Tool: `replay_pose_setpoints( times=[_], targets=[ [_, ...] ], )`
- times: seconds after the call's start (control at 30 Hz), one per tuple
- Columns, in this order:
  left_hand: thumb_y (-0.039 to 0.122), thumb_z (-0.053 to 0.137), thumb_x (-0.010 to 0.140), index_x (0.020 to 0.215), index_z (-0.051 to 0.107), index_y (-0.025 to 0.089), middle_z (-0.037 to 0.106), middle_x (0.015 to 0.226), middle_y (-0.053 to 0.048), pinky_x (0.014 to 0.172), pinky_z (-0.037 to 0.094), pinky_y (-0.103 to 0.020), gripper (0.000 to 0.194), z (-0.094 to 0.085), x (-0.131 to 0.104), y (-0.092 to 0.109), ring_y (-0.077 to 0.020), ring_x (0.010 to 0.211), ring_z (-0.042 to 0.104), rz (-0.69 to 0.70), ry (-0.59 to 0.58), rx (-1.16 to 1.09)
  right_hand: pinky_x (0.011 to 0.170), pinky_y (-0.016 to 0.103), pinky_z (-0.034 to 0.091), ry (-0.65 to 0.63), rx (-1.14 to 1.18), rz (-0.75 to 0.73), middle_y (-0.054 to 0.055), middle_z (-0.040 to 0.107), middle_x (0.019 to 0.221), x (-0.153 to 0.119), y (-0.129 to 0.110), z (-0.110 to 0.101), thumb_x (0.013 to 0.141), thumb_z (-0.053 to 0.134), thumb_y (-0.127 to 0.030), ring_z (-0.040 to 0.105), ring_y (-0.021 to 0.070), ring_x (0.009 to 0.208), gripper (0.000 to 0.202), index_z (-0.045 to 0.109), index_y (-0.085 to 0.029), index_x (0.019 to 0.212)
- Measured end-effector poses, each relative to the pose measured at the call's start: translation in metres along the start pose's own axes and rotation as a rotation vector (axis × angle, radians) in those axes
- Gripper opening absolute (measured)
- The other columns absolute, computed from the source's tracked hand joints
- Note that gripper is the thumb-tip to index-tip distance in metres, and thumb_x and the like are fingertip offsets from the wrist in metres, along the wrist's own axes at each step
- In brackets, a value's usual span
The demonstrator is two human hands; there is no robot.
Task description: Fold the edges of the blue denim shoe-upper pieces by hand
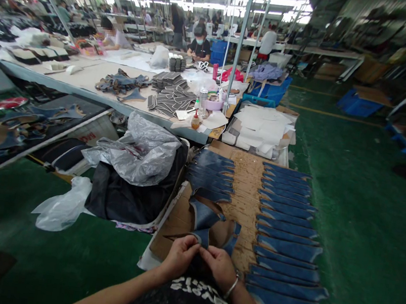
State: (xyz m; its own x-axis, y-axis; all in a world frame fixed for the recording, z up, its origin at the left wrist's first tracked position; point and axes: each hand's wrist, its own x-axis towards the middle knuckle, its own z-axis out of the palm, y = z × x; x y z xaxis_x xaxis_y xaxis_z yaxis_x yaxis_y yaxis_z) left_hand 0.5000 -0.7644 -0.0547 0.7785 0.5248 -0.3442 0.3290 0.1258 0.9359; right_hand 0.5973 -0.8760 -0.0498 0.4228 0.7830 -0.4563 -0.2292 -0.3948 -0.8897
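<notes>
Over cardboard: hands nearly meeting, thumbs inward, pinching blue piece.

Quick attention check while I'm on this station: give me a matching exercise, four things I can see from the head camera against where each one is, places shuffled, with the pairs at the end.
Things
1. Bracelet
2. Clear plastic sheeting
3. Pale sheets
4. Longer row of blue pieces

Places
A. Overlapping along the right side of the cardboard
B. Piled just beyond the far end of the cardboard
C. Around the wrist of the right hand
D. Lying over the black cloth

Pairs: 1-C, 2-D, 3-B, 4-A
</notes>
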Motion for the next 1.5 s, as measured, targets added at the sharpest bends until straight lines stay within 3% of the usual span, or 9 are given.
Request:
replay_pose_setpoints(
  times=[0.17, 0.33, 0.53, 0.83, 1.03, 1.13, 1.23, 1.33, 1.5],
  targets=[
    [0.038, 0.057, 0.069, 0.057, 0.04, 0.017, 0.034, 0.056, 0.006, 0.05, 0.024, -0.021, 0.03, -0.002, 0.0, 0.003, -0.008, 0.054, 0.03, -0.1, -0.075, -0.154, 0.049, 0.023, 0.034, 0.072, -0.139, -0.191, -0.002, 0.053, 0.056, -0.002, -0.006, 0.003, 0.078, 0.052, -0.041, 0.044, 0.0108, 0.055, 0.032, 0.058, -0.015, 0.06],
    [0.044, 0.053, 0.075, 0.067, 0.048, 0.015, 0.04, 0.06, 0.004, 0.052, 0.029, -0.02, 0.031, -0.012, -0.002, 0.012, -0.0081, 0.056, 0.035, -0.132, -0.231, -0.286, 0.046, 0.023, 0.032, 0.091, -0.011, -0.145, -0.004, 0.047, 0.051, 0.0, -0.006, 0.002, 0.076, 0.055, -0.04, 0.039, 0.0098, 0.05, 0.03, 0.056, -0.016, 0.059],
    [0.03, 0.063, 0.067, 0.076, 0.063, 0.014, 0.056, 0.069, 0.002, 0.06, 0.036, -0.021, 0.018, -0.022, 0.002, -0.002, -0.0118, 0.065, 0.046, -0.014, -0.507, 0.092, 0.044, 0.022, 0.031, 0.189, 0.091, -0.079, -0.005, 0.042, 0.049, 0.004, -0.013, 0.0, 0.077, 0.053, -0.043, 0.036, 0.0089, 0.047, 0.034, 0.047, -0.019, 0.054],
    [0.035, 0.063, 0.069, 0.062, 0.066, 0.02, 0.054, 0.066, 0.0, 0.054, 0.033, -0.021, 0.017, -0.033, 0.017, -0.014, -0.0121, 0.06, 0.047, 0.265, -0.601, 0.349, 0.045, 0.023, 0.037, 0.302, 0.011, -0.119, -0.002, 0.052, 0.053, 0.015, -0.014, 0.001, 0.075, 0.051, -0.05, 0.045, 0.0124, 0.051, 0.034, 0.054, -0.02, 0.061],
    [0.041, 0.065, 0.068, 0.08, 0.069, 0.017, 0.061, 0.065, 0.0, 0.057, 0.039, -0.023, 0.027, -0.049, 0.019, 0.006, -0.0116, 0.055, 0.051, -0.161, -0.715, -0.049, 0.056, 0.029, 0.047, 0.183, 0.272, 0.033, 0.004, 0.065, 0.063, 0.022, -0.015, -0.015, 0.075, 0.043, -0.062, 0.058, 0.0175, 0.059, 0.051, 0.066, -0.017, 0.084],
    [0.036, 0.067, 0.069, 0.089, 0.066, 0.013, 0.065, 0.072, -0.004, 0.062, 0.043, -0.024, 0.031, -0.058, 0.03, 0.027, -0.0127, 0.059, 0.056, -0.26, -0.566, -0.386, 0.075, 0.035, 0.048, -0.082, 0.432, 0.038, 0.009, 0.068, 0.092, 0.018, -0.013, -0.024, 0.079, 0.031, -0.065, 0.063, 0.0206, 0.08, 0.061, 0.057, -0.021, 0.114],
    [0.033, 0.065, 0.071, 0.089, 0.064, 0.013, 0.066, 0.072, -0.004, 0.065, 0.046, -0.027, 0.027, -0.066, 0.046, 0.053, -0.0146, 0.063, 0.06, -0.222, -0.374, -0.677, 0.088, 0.037, 0.042, -0.209, 0.172, -0.105, 0.007, 0.067, 0.1, 0.01, -0.006, -0.024, 0.073, 0.053, -0.058, 0.059, 0.0223, 0.095, 0.051, 0.061, -0.022, 0.109],
    [0.044, 0.056, 0.077, 0.095, 0.062, 0.013, 0.067, 0.077, -0.007, 0.076, 0.046, -0.033, 0.037, -0.071, 0.059, 0.074, -0.0191, 0.072, 0.063, -0.2, -0.398, -0.852, 0.08, 0.037, 0.046, -0.163, 0.099, -0.076, 0.006, 0.069, 0.079, 0.003, -0.002, -0.017, 0.069, 0.062, -0.051, 0.062, 0.0233, 0.08, 0.037, 0.07, -0.017, 0.083],
    [0.054, 0.049, 0.077, 0.104, 0.062, 0.008, 0.066, 0.095, -0.014, 0.087, 0.04, -0.041, 0.055, -0.06, 0.056, 0.066, -0.0282, 0.093, 0.059, -0.135, -0.522, -0.725, 0.071, 0.038, 0.05, 0.098, 0.498, -0.027, 0.01, 0.07, 0.09, 0.002, -0.023, -0.015, 0.078, 0.052, -0.048, 0.065, 0.024, 0.081, 0.033, 0.063, -0.021, 0.095]
  ],
)
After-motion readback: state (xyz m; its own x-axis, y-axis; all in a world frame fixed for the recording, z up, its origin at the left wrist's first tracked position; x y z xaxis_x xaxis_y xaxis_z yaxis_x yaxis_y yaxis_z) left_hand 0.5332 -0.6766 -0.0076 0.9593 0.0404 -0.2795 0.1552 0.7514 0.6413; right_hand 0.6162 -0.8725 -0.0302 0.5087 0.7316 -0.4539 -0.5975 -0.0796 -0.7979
